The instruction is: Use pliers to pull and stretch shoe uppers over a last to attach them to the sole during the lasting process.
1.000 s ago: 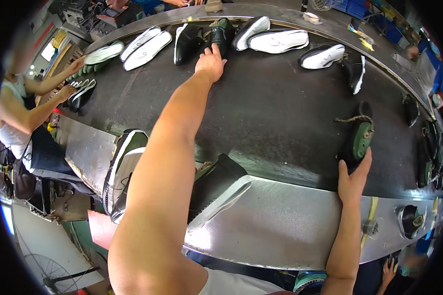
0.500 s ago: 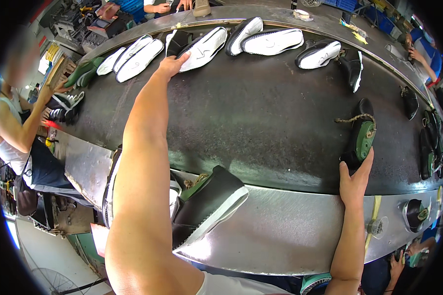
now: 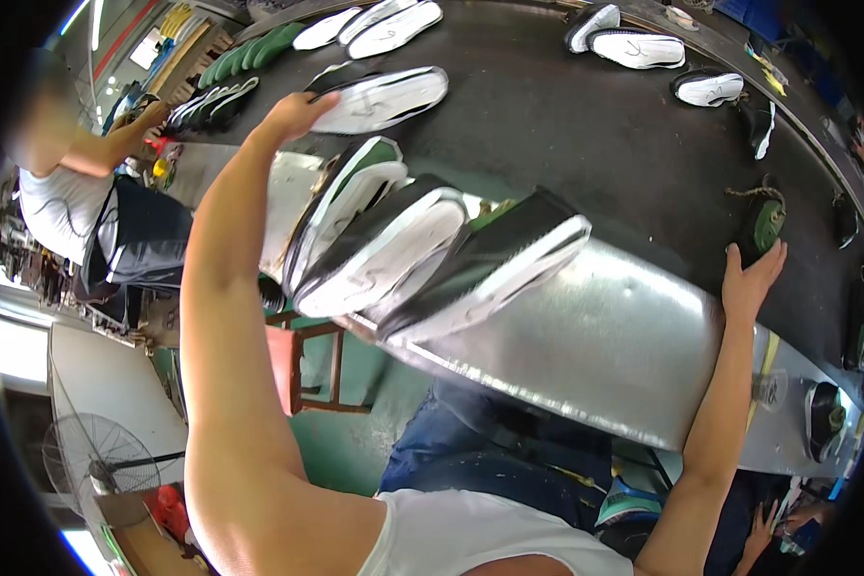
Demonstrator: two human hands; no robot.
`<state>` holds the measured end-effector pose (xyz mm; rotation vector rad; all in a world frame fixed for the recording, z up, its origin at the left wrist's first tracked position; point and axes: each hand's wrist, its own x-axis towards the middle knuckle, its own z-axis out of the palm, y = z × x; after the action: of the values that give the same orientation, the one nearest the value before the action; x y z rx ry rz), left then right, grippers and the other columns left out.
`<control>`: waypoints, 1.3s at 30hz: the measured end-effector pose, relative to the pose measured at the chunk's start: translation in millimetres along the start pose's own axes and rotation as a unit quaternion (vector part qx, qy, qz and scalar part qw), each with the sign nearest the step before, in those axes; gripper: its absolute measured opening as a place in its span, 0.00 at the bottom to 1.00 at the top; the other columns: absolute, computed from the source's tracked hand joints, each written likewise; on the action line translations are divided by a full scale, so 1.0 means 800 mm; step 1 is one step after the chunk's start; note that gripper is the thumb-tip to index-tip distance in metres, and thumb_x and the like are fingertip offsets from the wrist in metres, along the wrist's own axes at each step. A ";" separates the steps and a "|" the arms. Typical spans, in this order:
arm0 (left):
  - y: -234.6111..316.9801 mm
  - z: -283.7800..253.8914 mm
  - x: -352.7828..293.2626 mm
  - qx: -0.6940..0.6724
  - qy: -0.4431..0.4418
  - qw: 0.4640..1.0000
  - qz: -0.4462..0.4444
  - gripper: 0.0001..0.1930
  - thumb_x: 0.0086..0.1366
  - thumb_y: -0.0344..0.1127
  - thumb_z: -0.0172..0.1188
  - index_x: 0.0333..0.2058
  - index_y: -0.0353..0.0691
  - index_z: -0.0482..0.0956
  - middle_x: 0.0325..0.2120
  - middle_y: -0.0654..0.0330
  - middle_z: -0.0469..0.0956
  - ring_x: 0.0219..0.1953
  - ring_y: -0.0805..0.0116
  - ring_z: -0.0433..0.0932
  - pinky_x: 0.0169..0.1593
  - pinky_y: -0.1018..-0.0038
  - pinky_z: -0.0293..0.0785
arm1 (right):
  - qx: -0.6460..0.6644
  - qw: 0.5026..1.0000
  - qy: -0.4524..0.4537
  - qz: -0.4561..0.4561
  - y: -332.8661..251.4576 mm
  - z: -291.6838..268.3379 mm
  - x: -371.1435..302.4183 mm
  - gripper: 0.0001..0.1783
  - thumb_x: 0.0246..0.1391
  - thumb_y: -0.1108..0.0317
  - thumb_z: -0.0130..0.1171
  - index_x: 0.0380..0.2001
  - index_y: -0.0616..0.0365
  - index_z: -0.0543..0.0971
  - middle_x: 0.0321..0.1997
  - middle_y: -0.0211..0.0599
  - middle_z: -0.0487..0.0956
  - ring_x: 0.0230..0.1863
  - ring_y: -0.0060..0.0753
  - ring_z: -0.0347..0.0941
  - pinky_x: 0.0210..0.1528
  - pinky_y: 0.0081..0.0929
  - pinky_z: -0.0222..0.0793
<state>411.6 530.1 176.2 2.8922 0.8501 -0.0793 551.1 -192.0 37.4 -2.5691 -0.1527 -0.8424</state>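
My left hand (image 3: 296, 117) reaches far out over the dark work surface and grips a black shoe with a white sole (image 3: 384, 101), sole facing up. Behind that shoe, the dark edge of another upper shows partly. At the right, my right hand (image 3: 754, 278) is closed around the heel end of a black shoe on a green last (image 3: 766, 226), which has a cord loop on top. Under my left arm's reach, several black shoes with white soles (image 3: 490, 269) lean on their sides along the metal ledge (image 3: 634, 326).
More white-soled shoes (image 3: 394, 29) lie sole up along the far side, with green lasts (image 3: 250, 56) beside them. A person (image 3: 62, 192) works at the left. A red-brown stool (image 3: 307, 365) and a fan (image 3: 101, 461) stand below. Another shoe (image 3: 824, 422) rests on the ledge at right.
The view has swung left. My left hand has drawn the white-soled shoe out of the far row toward me. My right hand stays at the shoe with the green last.
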 end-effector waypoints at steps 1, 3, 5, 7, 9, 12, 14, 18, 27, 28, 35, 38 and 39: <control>-0.034 -0.011 -0.036 0.008 -0.006 1.000 -0.017 0.46 0.61 0.77 0.49 0.51 0.33 0.81 0.41 0.40 0.83 0.48 0.47 0.81 0.54 0.59 0.73 | -0.001 1.000 0.013 -0.014 -0.011 -0.004 -0.003 0.44 0.56 0.61 0.64 0.67 0.72 0.56 0.74 0.64 0.52 0.75 0.64 0.47 0.75 0.48 0.46; -0.106 -0.019 -0.105 0.000 0.010 0.998 -0.061 0.43 0.62 0.75 0.51 0.48 0.33 0.82 0.39 0.40 0.83 0.46 0.47 0.82 0.52 0.59 0.74 | 0.019 0.999 0.020 -0.045 -0.035 -0.018 -0.014 0.43 0.56 0.61 0.64 0.67 0.71 0.57 0.74 0.64 0.52 0.74 0.63 0.48 0.74 0.48 0.47; -0.140 0.000 -0.170 -0.044 0.027 0.994 -0.095 0.40 0.63 0.73 0.52 0.46 0.34 0.83 0.37 0.41 0.83 0.45 0.48 0.83 0.51 0.59 0.74 | 0.050 0.995 0.014 -0.085 -0.065 -0.054 -0.036 0.38 0.56 0.64 0.63 0.66 0.67 0.61 0.73 0.58 0.56 0.73 0.60 0.52 0.73 0.48 0.50; -0.145 0.007 -0.228 -0.103 0.012 0.988 -0.117 0.36 0.63 0.68 0.57 0.48 0.35 0.82 0.40 0.40 0.82 0.47 0.48 0.81 0.53 0.59 0.74 | 0.147 0.978 -0.004 -0.147 -0.106 -0.101 -0.078 0.30 0.57 0.65 0.61 0.61 0.66 0.68 0.66 0.54 0.69 0.67 0.55 0.64 0.68 0.43 0.60; -0.148 0.018 -0.277 -0.137 -0.005 0.982 -0.129 0.34 0.62 0.64 0.60 0.51 0.36 0.80 0.44 0.39 0.80 0.50 0.47 0.80 0.55 0.59 0.73 | 0.192 0.963 -0.164 -0.091 -0.134 -0.157 -0.159 0.22 0.58 0.64 0.61 0.53 0.63 0.75 0.52 0.53 0.78 0.55 0.54 0.75 0.57 0.41 0.70; -0.108 0.040 -0.312 0.097 0.197 0.975 0.028 0.31 0.58 0.48 0.69 0.56 0.35 0.76 0.62 0.34 0.65 0.64 0.41 0.67 0.65 0.58 0.65 | 0.193 0.881 -0.382 -0.200 -0.153 -0.231 -0.280 0.10 0.54 0.63 0.64 0.31 0.57 0.76 0.30 0.43 0.76 0.35 0.53 0.74 0.37 0.46 0.70; -0.015 0.031 -0.301 -0.058 0.220 0.956 0.187 0.30 0.60 0.48 0.68 0.55 0.34 0.76 0.61 0.36 0.68 0.64 0.43 0.68 0.65 0.60 0.65 | 0.199 0.869 -0.395 -0.221 -0.125 -0.244 -0.366 0.11 0.52 0.61 0.65 0.33 0.55 0.77 0.33 0.41 0.77 0.36 0.48 0.75 0.35 0.43 0.71; 0.244 0.031 -0.307 -0.164 -0.010 0.939 0.301 0.37 0.61 0.57 0.65 0.56 0.30 0.76 0.57 0.41 0.75 0.60 0.48 0.74 0.62 0.63 0.69 | 0.090 0.845 -0.496 -0.177 -0.088 -0.286 -0.489 0.16 0.50 0.59 0.68 0.37 0.56 0.78 0.37 0.42 0.78 0.38 0.48 0.77 0.40 0.43 0.73; 0.344 0.079 -0.249 -0.187 -0.148 0.941 0.240 0.40 0.60 0.57 0.66 0.62 0.32 0.70 0.55 0.45 0.77 0.56 0.53 0.77 0.59 0.65 0.72 | 0.255 0.684 -0.673 0.118 -0.030 -0.312 -0.532 0.29 0.47 0.61 0.73 0.50 0.60 0.73 0.44 0.41 0.79 0.42 0.37 0.78 0.43 0.33 0.74; 0.331 0.074 -0.268 -0.235 -0.114 0.930 0.258 0.39 0.61 0.56 0.66 0.62 0.34 0.70 0.55 0.46 0.77 0.54 0.57 0.78 0.59 0.66 0.71 | 0.334 0.620 -0.674 0.224 -0.020 -0.311 -0.532 0.30 0.47 0.62 0.73 0.51 0.61 0.72 0.44 0.39 0.79 0.41 0.31 0.77 0.44 0.31 0.73; 0.246 0.125 -0.543 -0.637 -0.137 0.717 0.248 0.38 0.59 0.39 0.72 0.64 0.36 0.63 0.53 0.54 0.75 0.55 0.65 0.74 0.61 0.68 0.69 | 0.590 0.510 -0.515 0.356 -0.057 -0.364 -0.519 0.23 0.58 0.65 0.64 0.53 0.63 0.71 0.43 0.36 0.79 0.40 0.26 0.75 0.42 0.28 0.72; 0.225 0.231 -0.625 -0.717 -0.204 0.627 0.226 0.43 0.60 0.28 0.70 0.70 0.44 0.54 0.55 0.57 0.70 0.55 0.70 0.71 0.60 0.71 0.67 | 0.454 0.671 -0.523 0.264 -0.096 -0.377 -0.517 0.20 0.63 0.65 0.56 0.53 0.65 0.72 0.38 0.33 0.80 0.36 0.26 0.77 0.40 0.28 0.73; 0.216 0.260 -0.647 -0.709 -0.222 0.630 0.224 0.42 0.62 0.27 0.67 0.70 0.45 0.53 0.54 0.58 0.71 0.55 0.71 0.71 0.60 0.72 0.68 | 0.410 0.705 -0.534 0.223 -0.108 -0.383 -0.512 0.19 0.64 0.64 0.55 0.54 0.64 0.72 0.34 0.34 0.81 0.34 0.27 0.78 0.40 0.29 0.73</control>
<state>67.3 80.5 32.4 1.3280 -0.0707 -0.0324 34.3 -234.6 50.3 -1.7359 -0.1677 0.8249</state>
